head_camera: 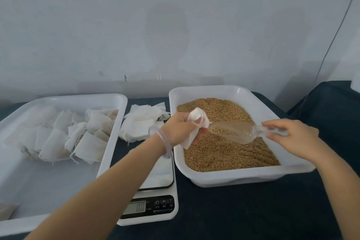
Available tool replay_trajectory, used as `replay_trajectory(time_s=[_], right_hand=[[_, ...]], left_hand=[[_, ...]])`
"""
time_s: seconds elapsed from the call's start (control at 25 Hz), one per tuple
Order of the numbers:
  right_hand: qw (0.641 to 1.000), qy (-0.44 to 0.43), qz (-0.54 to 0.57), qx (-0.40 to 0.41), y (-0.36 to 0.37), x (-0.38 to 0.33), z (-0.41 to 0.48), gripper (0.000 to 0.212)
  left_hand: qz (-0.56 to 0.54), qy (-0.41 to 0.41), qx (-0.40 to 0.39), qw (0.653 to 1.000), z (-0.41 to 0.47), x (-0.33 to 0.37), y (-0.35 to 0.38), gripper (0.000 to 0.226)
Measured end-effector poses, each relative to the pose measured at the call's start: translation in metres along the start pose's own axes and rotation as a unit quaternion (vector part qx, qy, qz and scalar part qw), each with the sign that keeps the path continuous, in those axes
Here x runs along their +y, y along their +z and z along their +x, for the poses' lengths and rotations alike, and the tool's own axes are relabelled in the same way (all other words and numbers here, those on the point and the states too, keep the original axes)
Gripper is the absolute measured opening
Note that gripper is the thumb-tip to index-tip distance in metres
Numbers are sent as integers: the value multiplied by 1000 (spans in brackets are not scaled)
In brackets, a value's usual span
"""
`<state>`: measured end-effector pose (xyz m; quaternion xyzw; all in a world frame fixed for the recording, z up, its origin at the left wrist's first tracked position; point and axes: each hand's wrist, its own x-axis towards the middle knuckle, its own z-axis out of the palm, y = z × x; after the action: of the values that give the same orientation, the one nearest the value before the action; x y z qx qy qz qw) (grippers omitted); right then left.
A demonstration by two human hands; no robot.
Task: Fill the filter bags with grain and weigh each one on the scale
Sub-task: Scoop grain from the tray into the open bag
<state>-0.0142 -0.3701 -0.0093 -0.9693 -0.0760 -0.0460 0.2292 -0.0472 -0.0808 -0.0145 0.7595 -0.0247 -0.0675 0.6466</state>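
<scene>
Head view: I see left hand (180, 128) pinching filter bag (196, 121) over grain tray (231, 176); right hand (288, 134) gripping scoop (231, 131), long axis level, mouth touching bag opening.

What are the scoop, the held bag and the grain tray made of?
The scoop looks like clear glossy plastic: grain shows through its wall. The bag is thin, white, matte fabric or filter paper, softly crumpled; I cannot tell which. The grain tray seems smooth white moulded plastic, slightly glossy, with a rounded rim.
</scene>
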Motion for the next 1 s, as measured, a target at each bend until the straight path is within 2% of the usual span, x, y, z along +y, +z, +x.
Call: replay_trajectory(time_s=[0.12, 0.24, 0.32, 0.44, 0.72, 0.84, 1.0], right_hand=[[999, -4, 24, 21, -18, -3, -6, 25], [998, -21, 63, 17, -26, -9, -15, 22], [996, -32, 76, 17, -28, -16, -20, 23], [995, -49, 88, 17, -30, -28, -24, 26], [992, -65, 106, 32, -48, -38, -29, 27], [995, -60, 72, 24, -53, -41, -29, 27], [998, -61, 2, 4, -50, -47, -27, 24]], left_hand=[[38, 14, 41, 998, 9, -10, 9, 10], [61, 61, 69, 994, 10, -14, 13, 9], [75, 83, 72, 991, 7, -16, 14, 15], [80, 86, 62, 991, 6, -19, 13, 37], [127, 94, 65, 985, 9, -24, 11, 44], [128, 94, 67, 985, 9, -24, 12, 45], [137, 117, 60, 982, 6, -23, 14, 31]])
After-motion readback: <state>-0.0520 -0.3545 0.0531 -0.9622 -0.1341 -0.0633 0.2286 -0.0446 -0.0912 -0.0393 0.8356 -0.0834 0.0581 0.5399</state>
